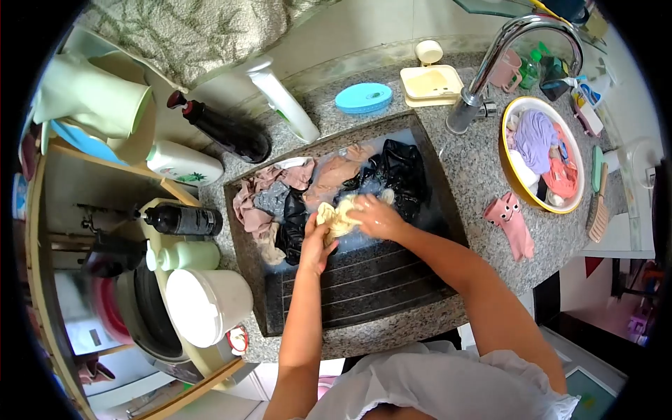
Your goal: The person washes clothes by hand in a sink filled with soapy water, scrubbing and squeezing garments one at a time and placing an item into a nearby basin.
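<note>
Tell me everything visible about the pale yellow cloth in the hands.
The pale yellow cloth looks plain, soft and wet. It is crumpled into a bunch, so its full shape cannot be told. The left hand and the right hand hold it between them, over the sink. Contact with the laundry behind is unclear.

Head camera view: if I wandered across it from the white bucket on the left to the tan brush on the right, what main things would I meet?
White bucket → left hand → yellow cloth → right hand → pink sock → tan brush.
</note>
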A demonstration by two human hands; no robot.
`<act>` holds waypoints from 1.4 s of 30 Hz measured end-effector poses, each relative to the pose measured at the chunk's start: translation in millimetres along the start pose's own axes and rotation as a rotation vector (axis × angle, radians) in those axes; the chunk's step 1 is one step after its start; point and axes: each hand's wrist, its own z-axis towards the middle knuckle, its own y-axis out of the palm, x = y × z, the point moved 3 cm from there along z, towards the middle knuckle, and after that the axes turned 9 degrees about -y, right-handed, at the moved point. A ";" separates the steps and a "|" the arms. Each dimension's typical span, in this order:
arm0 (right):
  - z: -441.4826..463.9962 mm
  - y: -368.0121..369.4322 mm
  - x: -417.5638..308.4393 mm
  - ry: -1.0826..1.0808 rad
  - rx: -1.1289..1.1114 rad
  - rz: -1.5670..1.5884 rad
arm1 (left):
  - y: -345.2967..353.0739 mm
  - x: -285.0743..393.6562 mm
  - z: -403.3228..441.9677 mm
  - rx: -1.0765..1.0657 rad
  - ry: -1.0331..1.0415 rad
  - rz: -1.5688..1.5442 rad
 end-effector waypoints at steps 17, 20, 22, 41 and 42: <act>64.2 -47.0 -108.5 -0.178 0.436 0.120 | 9.7 -4.5 53.2 -0.722 -0.157 -0.509; 60.8 -24.5 -51.2 0.092 0.475 0.141 | 37.7 8.6 16.7 -0.701 0.521 -0.293; 57.8 -31.1 -19.4 0.254 0.477 0.242 | 43.6 2.7 19.8 -0.441 0.027 -0.507; 31.6 27.1 31.2 0.513 -0.009 0.203 | -6.2 -3.4 23.0 -0.055 -0.061 -0.263; 43.4 3.8 9.5 0.356 0.135 0.203 | 0.6 -2.9 26.2 -0.208 -0.180 -0.443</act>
